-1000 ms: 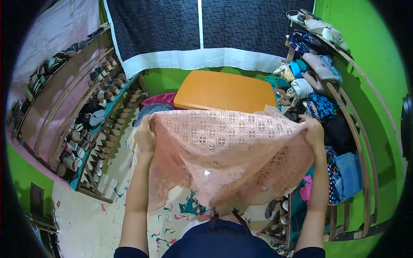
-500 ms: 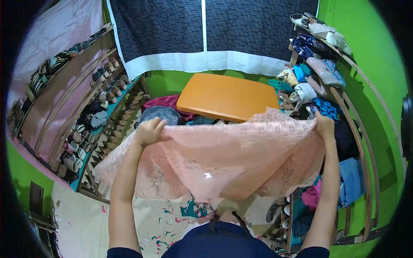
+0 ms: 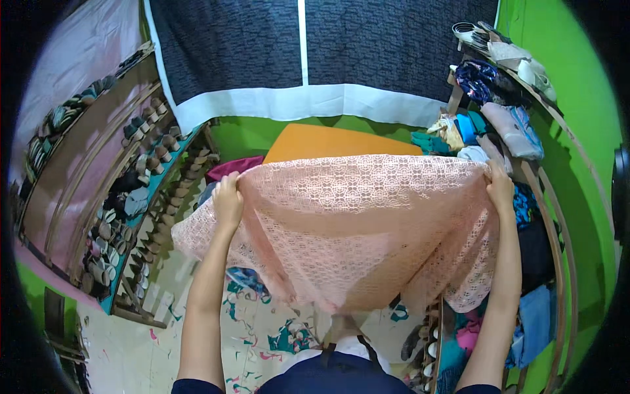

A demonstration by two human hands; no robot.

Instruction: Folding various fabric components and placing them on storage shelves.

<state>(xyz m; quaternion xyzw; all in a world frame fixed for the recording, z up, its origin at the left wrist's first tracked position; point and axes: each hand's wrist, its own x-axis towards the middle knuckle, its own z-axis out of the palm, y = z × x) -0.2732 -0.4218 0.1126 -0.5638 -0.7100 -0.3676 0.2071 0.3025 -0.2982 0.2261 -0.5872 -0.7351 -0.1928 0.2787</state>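
A peach-pink lace cloth hangs stretched out in front of me, sheer enough that shapes behind it show through. At its upper left, my left hand is closed on the edge. My right hand grips the upper right corner, with the thumb and fingers pinching the fabric. Between the hands the top edge bows slightly upward, while loose folds droop below each hand. Partly hidden behind the cloth is an orange board-like top.
Shoes fill a tiered rack on the left. Folded clothes and jeans sit on wooden shelves at the right. Fabric scraps litter the tiled floor. A dark curtain with a white border hangs at the back; maroon cloth lies below.
The cloth's top edge has risen and now covers more of the orange top. Its lace spreads flatter and faces me more. Both hands still hold it, the left slightly further right.
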